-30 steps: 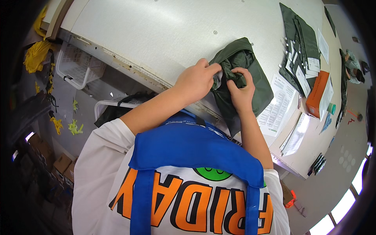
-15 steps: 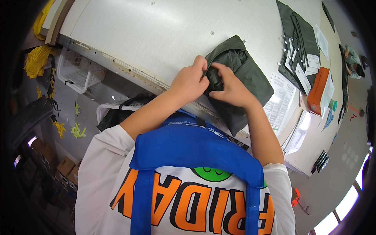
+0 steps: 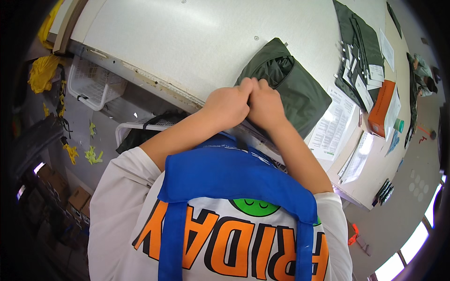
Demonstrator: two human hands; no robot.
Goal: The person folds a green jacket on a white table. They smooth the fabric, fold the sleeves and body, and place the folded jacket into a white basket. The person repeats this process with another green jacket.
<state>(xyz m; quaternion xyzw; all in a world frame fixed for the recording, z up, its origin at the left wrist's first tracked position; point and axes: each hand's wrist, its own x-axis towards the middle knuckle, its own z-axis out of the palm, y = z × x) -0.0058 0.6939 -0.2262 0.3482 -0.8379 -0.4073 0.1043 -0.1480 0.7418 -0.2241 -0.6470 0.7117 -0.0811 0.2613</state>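
My left fingers (image 3: 245, 87) and right fingers (image 3: 263, 90) are pinching the near edge of this green fabric pouch (image 3: 303, 98), its length slanting rightward and back toward me, nearer the right ones.

The bag (image 3: 305, 96), dark green and faintly glossy, lies aslant at the near edge of the table (image 3: 164, 42), one corner pointing away; its mouth gapes (crumpled dark folds show inside), and its nearest part is hidden.

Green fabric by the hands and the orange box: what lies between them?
In the head view, a printed sheet lies beside the green fabric, then a thin item near the box.
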